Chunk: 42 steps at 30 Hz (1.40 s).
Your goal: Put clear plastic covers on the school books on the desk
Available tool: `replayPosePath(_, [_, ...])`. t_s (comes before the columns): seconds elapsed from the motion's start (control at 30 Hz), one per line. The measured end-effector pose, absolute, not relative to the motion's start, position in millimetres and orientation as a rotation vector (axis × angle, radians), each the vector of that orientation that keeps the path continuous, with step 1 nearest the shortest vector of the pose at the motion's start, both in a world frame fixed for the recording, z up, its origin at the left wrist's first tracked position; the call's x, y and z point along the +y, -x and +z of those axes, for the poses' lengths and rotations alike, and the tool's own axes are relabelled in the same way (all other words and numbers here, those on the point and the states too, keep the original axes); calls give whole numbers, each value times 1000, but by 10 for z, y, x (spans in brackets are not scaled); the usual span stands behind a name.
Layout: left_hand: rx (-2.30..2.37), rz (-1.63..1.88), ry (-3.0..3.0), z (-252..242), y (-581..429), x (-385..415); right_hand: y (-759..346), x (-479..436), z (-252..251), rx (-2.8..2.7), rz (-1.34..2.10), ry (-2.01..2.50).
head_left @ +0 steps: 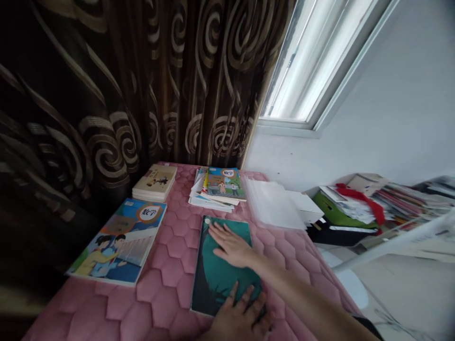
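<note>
A dark green book (213, 270) lies flat on the pink quilted cover (167, 274), right in front of me. My right hand (232, 246) rests on the upper part of its cover, fingers stretched out and spread. Lower down, my left hand (241, 315) is laid over the book's bottom edge with its fingers apart. Neither hand grips anything. To the left is a blue textbook (124, 241) with two cartoon children on its front. Beyond the green book, a smaller stack of papers is topped by another blue textbook (224, 183).
A pile of beige books (155, 182) stands at the far left. Clear plastic sleeves (273, 201) lie at the right edge, beside a white box (304, 207). A patterned curtain (170, 85) hangs behind. Past the right edge are stacked papers and a red cloth (368, 203).
</note>
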State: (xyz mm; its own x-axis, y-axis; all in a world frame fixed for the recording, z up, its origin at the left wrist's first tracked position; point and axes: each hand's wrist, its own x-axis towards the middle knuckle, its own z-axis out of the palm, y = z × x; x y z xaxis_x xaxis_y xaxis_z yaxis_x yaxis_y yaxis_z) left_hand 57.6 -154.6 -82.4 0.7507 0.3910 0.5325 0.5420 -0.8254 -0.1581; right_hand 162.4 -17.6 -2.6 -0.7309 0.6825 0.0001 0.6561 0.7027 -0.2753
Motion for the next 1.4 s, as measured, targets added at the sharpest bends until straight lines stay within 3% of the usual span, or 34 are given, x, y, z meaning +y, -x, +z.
replayPosePath(0.13, [-732, -739, 2666, -803, -596, -1556, -1387, -368, -43, -2963, 471, 773])
replayPosePath(0.37, [-737, -613, 2723, -639, -508, -1634, -1176, 313, -6, -2838, 316, 1158])
replayPosePath(0.5, [-754, -477, 2887, -504, -459, -1640, -1099, 192, -18, -2817, 294, 1195])
replayPosePath(0.73, [-846, -377, 3141, -284, -379, -1645, -1356, -558, -9, -2947, 469, 656])
replayPosePath(1.0, [-820, -380, 3136, -235, -374, -1742, -2167, -38, -161, -2668, 139, 1425])
replayPosePath(1.17, [-780, -343, 3178, -251, -122, -1820, -2178, -156, -210, -2646, -1, 1433])
replayPosePath(1.4, [-1295, -403, 2949, -121, 727, -1818, -2055, -871, -247, -2687, 39, 1255])
